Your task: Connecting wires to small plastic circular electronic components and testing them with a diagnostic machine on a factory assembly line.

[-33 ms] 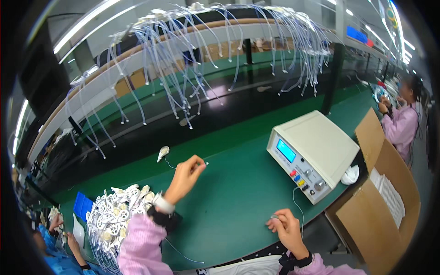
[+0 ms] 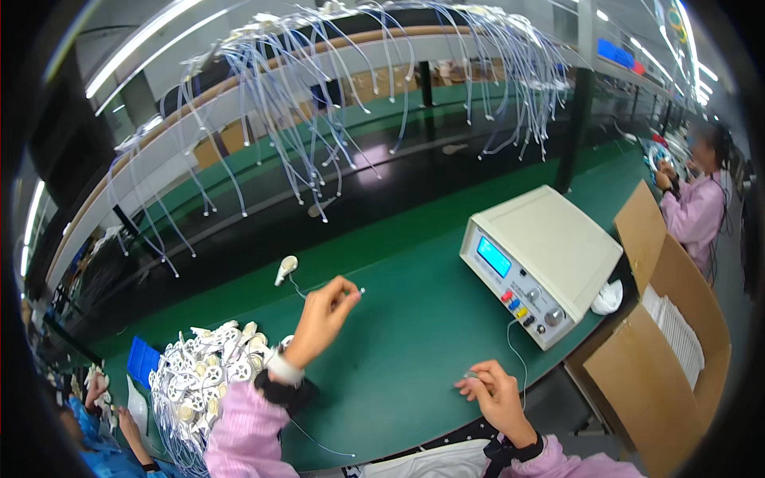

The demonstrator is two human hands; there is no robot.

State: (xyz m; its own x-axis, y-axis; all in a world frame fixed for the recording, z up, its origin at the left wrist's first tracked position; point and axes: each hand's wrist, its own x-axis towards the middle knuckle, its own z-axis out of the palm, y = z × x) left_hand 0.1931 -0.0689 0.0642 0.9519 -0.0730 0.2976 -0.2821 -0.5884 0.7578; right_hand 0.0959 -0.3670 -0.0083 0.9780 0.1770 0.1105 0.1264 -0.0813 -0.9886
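Note:
My left hand (image 2: 325,312) is closed in a pinch over the middle of the green table. A small white plug (image 2: 362,291) pokes out past its fingertips, at the end of a thin cable. That cable trails behind the hand to a white, rounded plastic part (image 2: 287,269) lying just beyond it. My right hand (image 2: 499,402) is nearer the front edge, thumb and fingers pressed around a small greyish connector (image 2: 471,374). A thin white lead (image 2: 522,360) runs from the beige test instrument (image 2: 550,251) down behind this hand. The two hands are well apart.
A heap of white parts with cables (image 2: 199,374) lies by my left forearm, next to a blue tray (image 2: 143,361). Overhead, cabled parts hang from a rail (image 2: 335,40). An open cardboard box (image 2: 637,350) stands at the right. Co-workers sit at both sides.
Both hands keep their pinches, the right shifting slightly left. The white part at the cable's far end has turned a little. The whole view has shifted slightly.

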